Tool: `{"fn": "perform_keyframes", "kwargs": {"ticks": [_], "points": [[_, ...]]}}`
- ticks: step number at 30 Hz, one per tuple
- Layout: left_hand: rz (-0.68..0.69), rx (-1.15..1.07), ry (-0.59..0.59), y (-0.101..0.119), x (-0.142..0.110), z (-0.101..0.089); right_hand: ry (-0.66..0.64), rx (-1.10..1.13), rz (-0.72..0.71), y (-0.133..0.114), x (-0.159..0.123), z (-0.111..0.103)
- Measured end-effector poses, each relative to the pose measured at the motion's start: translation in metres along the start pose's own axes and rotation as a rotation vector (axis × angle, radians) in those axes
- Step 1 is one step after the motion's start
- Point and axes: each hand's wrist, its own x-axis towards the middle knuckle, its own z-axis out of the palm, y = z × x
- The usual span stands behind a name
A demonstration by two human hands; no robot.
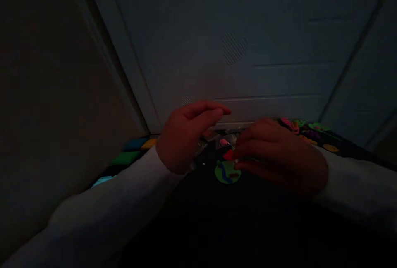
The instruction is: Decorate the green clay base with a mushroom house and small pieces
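Right hand [276,152] is pinching a white bit [236,161] by the green disc [218,173], any slip risking a drop; left hand [187,135] is hanging half-curled, contents unclear.

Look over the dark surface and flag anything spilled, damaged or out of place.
One oddity: a tiny white speck lies alone on the dark surface, left of the green disc, perhaps dropped. Nothing looks plainly spilled or damaged, though dimness hides detail.

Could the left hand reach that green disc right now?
Probably yes: between the left hand and the green disc, only a small white speck shows; the right hand is at its right edge.
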Motion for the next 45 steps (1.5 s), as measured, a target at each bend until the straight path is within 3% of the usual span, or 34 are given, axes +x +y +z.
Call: {"fn": "perform_keyframes", "kwargs": {"ticks": [2,4,6,8,13,23,36,45], "points": [[0.039,0.156,-0.035,-0.012,-0.008,0.000,-0.211,0.058,0.052,-0.003,-0.020,0.018],[0.208,0.424,-0.144,-0.026,-0.022,0.001,-0.341,0.117,0.108,-0.007,-0.040,0.036],[0.361,0.581,-0.286,-0.041,-0.039,0.003,-0.412,0.163,0.174,-0.009,-0.056,0.048],[0.393,0.639,-0.385,-0.053,-0.054,0.005,-0.445,0.199,0.223,-0.010,-0.064,0.055],[0.428,0.675,-0.465,-0.070,-0.074,0.013,-0.417,0.234,0.276,-0.012,-0.072,0.053],[0.311,0.714,-0.500,-0.081,-0.072,0.015,-0.264,0.173,0.344,-0.011,-0.076,0.055],[0.339,0.737,-0.482,-0.082,-0.073,0.015,-0.363,0.128,0.322,-0.002,-0.058,0.065],[0.297,0.669,-0.537,-0.083,-0.073,0.017,-0.370,0.157,0.307,-0.009,-0.052,0.054]]}}
